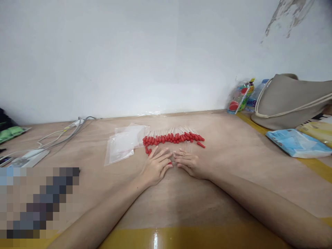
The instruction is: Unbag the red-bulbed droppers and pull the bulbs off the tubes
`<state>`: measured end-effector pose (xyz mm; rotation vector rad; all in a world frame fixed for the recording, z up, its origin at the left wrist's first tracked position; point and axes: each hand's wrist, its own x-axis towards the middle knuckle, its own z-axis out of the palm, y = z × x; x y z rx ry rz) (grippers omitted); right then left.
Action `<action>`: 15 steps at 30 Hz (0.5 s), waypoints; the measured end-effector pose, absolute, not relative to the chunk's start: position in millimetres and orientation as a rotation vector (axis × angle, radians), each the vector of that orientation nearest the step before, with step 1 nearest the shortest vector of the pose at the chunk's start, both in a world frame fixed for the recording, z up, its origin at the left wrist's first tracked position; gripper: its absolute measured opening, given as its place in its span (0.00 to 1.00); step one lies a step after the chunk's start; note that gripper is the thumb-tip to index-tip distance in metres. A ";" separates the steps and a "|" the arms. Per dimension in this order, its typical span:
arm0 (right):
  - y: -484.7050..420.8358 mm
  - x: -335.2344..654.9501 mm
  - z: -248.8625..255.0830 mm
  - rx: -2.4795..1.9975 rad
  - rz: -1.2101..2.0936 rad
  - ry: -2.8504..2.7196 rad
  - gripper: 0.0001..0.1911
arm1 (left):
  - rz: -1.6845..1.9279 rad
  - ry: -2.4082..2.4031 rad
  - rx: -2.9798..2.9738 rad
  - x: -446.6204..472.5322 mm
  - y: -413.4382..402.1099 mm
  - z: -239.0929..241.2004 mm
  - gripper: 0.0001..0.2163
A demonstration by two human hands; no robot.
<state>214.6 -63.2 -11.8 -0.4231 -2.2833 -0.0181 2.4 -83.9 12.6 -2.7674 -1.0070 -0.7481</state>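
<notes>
Beyond the hands lies a row of red-ended clear tubes (173, 138), a loose red piece (201, 144) near its right end and flat clear bags (126, 141) to its left; cables (70, 133) trail farther left, a grey bag (290, 100) and blue packet (298, 142) sit well right. A clear package (26, 130) holds green round things (11, 132). The left hand (157, 167) pinches a red-ended piece (170, 163) between thumb and finger; the right hand (190, 164) has its fingertips by the clear end, grip unclear

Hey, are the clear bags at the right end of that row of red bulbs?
No, the bags lie at the left end of the red bulbs.
</notes>
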 end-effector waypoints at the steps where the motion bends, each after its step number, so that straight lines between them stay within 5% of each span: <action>1: -63.7 215.0 -11.3 -0.412 -0.028 -2.280 0.14 | -0.733 -1.009 -2.777 1.7 -84.2 13.1 0.09; 15: -63.4 237.8 -5.1 -0.613 -0.069 -2.118 0.14 | -1.023 -1.174 -2.576 -30.4 -82.2 11.9 0.07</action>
